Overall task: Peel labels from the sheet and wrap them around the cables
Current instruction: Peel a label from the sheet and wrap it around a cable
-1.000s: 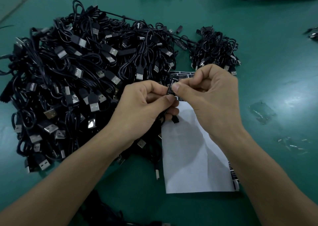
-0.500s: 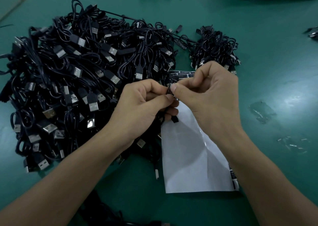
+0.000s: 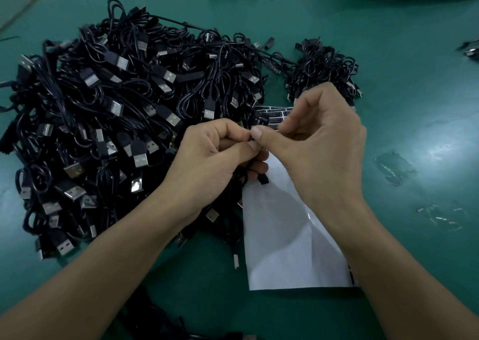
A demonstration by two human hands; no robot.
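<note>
Looks midway through one wrap: left hand [image 3: 215, 155] and right hand [image 3: 321, 142], fingers [image 3: 233, 129] curled, pinching one label [image 3: 251, 138] round one cable [image 3: 263, 179] just above the single sheet [image 3: 285, 249], mostly bare backing with few labels left at its far end. Leaves one big heap [image 3: 116, 119] and one small heap [image 3: 324, 70] on the worktop [image 3: 401, 54], cables too many to count.

Both bare forearms reach in from the lower edge and converge at centre; the left hand [image 3: 215, 158] is curled, thumb and forefinger pinching a thin black cable [image 3: 262, 179]; the right hand [image 3: 321, 148] meets it thumb-tip to thumb-tip, pinching the same cable, its other fingers bent.
</note>
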